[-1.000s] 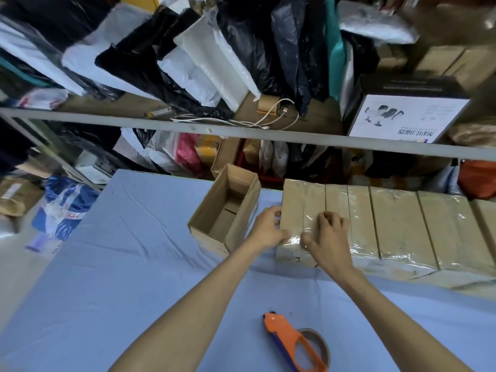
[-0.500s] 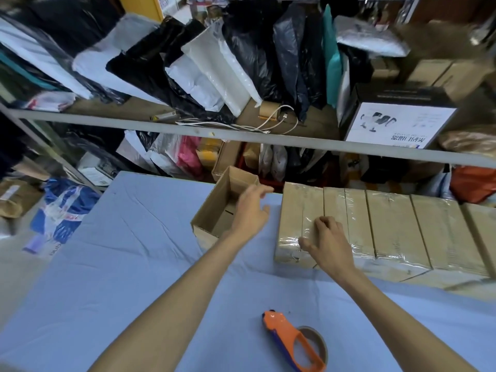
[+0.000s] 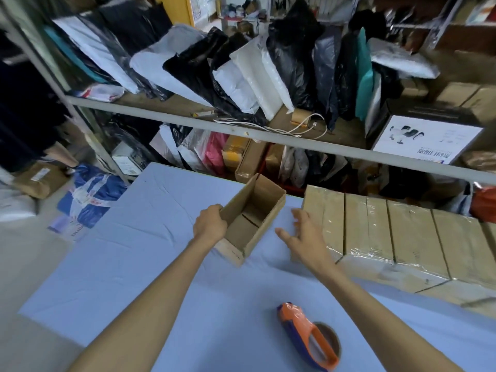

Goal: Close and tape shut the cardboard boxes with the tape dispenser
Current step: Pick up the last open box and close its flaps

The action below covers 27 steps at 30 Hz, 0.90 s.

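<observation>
Progress well advanced, to judge from the row of sealed boxes [image 3: 402, 232] along the right side of the blue table cover [image 3: 134, 251], all closed, glossy with clear tape, packed side by side. Left to do, as far as visible: one open cardboard box [image 3: 252, 218], standing just beside the left end of that row, top not yet closed, no tape on it, nothing visible inside except the bottom flaps. Lying unused near the front edge of the cover, well apart from both hands: tape dispenser [image 3: 308, 336], orange and blue, with a brown roll. Holding the open box by its near left wall: left hand [image 3: 210, 225], fingers curled over the rim, arm stretched forward. Hovering between the open box and the sealed row: right hand [image 3: 306, 237], fingers straight and spread, gripping nothing, a little blurred, palm turned toward the box. Probably about to take the other wall; closing of the top and taping not yet begun.
</observation>
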Tool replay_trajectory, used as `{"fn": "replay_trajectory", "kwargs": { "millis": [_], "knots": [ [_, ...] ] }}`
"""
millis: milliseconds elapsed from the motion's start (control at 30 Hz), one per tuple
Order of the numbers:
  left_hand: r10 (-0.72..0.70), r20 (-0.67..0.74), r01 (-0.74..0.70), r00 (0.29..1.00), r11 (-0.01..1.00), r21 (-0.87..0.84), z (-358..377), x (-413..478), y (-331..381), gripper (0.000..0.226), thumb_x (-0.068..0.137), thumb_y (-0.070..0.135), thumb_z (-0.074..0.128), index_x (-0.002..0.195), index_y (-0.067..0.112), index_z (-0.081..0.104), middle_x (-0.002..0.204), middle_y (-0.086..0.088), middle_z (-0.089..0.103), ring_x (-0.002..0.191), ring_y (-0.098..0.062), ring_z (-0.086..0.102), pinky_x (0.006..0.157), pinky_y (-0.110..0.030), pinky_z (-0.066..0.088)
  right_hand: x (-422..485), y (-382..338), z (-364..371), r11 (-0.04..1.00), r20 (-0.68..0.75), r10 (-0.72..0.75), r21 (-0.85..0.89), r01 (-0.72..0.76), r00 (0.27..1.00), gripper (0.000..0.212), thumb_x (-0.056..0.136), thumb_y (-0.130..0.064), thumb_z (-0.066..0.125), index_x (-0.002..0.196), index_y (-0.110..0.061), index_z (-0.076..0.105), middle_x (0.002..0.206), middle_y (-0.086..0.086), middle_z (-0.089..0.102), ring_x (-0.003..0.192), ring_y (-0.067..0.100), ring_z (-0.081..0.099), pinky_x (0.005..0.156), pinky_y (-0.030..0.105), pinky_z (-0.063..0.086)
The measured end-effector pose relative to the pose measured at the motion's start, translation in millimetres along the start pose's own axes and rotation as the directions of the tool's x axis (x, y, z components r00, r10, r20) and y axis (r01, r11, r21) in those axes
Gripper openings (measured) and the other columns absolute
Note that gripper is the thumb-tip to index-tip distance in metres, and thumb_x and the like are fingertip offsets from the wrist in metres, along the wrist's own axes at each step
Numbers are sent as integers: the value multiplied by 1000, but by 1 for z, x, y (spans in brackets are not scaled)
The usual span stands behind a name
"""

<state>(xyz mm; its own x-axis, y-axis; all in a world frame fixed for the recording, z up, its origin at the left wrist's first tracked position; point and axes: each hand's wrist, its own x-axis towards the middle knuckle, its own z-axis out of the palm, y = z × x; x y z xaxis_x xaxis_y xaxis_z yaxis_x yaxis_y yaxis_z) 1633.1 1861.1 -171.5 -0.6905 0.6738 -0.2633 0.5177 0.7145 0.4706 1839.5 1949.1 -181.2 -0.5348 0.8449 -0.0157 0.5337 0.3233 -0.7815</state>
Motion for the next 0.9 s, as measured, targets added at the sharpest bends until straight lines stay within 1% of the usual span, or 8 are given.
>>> {"fn": "replay_trajectory", "kwargs": {
  "millis": [133,233,400,533,600,767,833,900],
  "knots": [
    [39,24,-38,999,999,-16,-28,-12,-36,37,87,2,48,114,22,65,112,-8,64,98,-30,59,81,-36,50,-3,-23,20,996,-65,90,35,-88,994,80,83,-39,72,144,-10,30,148,10,33,133,26,37,103,32,32],
    [87,70,-80,994,993,-90,-41,-13,-62,26,91,11,59,109,26,68,122,-3,62,112,-26,56,89,-35,47,-15,-25,31,969,34,244,35,-245,969,88,77,-36,77,144,-8,29,146,14,35,131,30,39,102,37,37],
    [19,110,20,994,938,-346,-33,-24,-87,20,85,5,69,99,18,72,113,-4,67,112,-22,58,96,-36,47,-54,-33,56,902,200,375,149,-406,905,82,73,-3,74,143,-11,32,123,12,53,101,24,58,66,27,50],
    [-31,72,58,997,910,-410,-30,-32,-110,18,84,8,70,98,19,71,106,0,67,105,-21,59,89,-32,47,-76,-57,77,869,181,424,194,-455,887,68,70,9,60,133,-10,44,108,13,60,95,30,62,74,46,56],
    [-47,88,78,995,911,-405,-33,-33,-119,18,83,10,72,95,23,70,101,2,65,102,-20,59,85,-29,45,-86,-65,86,849,173,464,192,-492,869,63,70,7,59,129,-9,47,108,15,62,97,32,62,77,43,55],
    [-10,260,124,965,896,-427,-26,-45,-135,20,78,10,76,95,19,70,105,-1,67,102,-17,59,80,-25,44,-128,-73,96,810,59,571,123,-573,819,58,74,-4,65,129,-10,49,111,12,62,98,29,61,65,28,46],
    [46,331,130,943,861,-492,-20,-55,-139,27,79,12,75,105,16,67,110,-2,65,107,-17,58,82,-24,43,-143,-74,96,826,-9,560,79,-558,828,49,76,-8,66,123,-10,50,106,9,62,94,27,60,64,31,49],
    [104,330,130,938,779,-613,-15,-65,-145,40,81,8,73,118,15,61,120,-3,60,116,-17,53,92,-24,42,-149,-70,97,828,-58,560,69,-556,827,45,77,-10,65,120,-8,51,105,10,62,94,28,60,75,40,52]
  ]
}}
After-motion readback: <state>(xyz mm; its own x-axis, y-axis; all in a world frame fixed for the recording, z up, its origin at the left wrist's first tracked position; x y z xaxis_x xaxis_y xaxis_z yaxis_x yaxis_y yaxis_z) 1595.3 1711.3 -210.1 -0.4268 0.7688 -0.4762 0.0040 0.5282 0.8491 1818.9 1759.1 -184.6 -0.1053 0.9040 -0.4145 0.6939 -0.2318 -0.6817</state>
